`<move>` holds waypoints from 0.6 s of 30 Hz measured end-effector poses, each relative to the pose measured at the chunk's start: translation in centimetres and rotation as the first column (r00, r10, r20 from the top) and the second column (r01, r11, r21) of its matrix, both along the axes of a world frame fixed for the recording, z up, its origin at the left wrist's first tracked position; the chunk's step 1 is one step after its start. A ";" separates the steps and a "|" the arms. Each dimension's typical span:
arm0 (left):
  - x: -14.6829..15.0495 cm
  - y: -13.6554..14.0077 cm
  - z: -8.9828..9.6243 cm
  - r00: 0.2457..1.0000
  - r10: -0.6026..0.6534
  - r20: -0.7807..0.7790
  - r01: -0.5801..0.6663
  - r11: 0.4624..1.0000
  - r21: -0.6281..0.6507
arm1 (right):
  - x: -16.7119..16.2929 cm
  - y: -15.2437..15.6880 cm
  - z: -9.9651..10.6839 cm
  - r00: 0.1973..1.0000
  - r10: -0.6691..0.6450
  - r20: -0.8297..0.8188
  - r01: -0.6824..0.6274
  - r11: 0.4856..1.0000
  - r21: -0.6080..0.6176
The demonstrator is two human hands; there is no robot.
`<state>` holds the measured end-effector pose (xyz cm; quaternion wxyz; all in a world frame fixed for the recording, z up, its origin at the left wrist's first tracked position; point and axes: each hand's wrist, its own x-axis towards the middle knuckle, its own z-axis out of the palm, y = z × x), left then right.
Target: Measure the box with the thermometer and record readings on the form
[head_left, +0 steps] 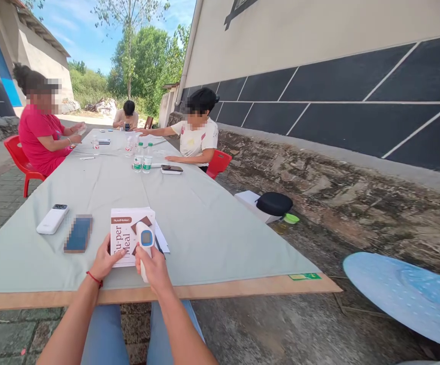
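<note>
Right fingers around white, blue-faced thermometer, left fingers around white, brown-lettered box

Smooth plastic handheld device, cardboard box, matt cloth table cover, wooden table edge

The box is white with brown print, the handheld device is white and blue, the tablecloth is pale grey-green, and the wrist cord is red.
</note>
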<state>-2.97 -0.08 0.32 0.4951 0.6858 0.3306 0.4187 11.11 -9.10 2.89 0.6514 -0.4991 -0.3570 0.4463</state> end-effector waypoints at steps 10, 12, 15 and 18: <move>0.0 0.0 -0.2 1.000 -0.008 0.009 0.008 1.000 0.019 | -0.2 -0.3 0.1 0.999 -0.026 0.036 0.027 1.000 -0.016; 0.0 0.1 -0.2 1.000 -0.016 0.002 0.016 1.000 0.021 | -0.1 -0.3 0.2 0.997 -0.025 0.079 0.027 0.999 -0.026; -0.2 0.2 -0.2 1.000 -0.020 -0.006 0.020 1.000 0.021 | 0.0 -0.4 0.3 0.993 -0.008 0.120 0.014 0.999 -0.043; -0.2 0.2 0.0 1.000 0.011 -0.024 -0.010 1.000 0.018 | 0.1 -0.7 0.7 0.997 0.027 0.072 -0.024 0.999 -0.032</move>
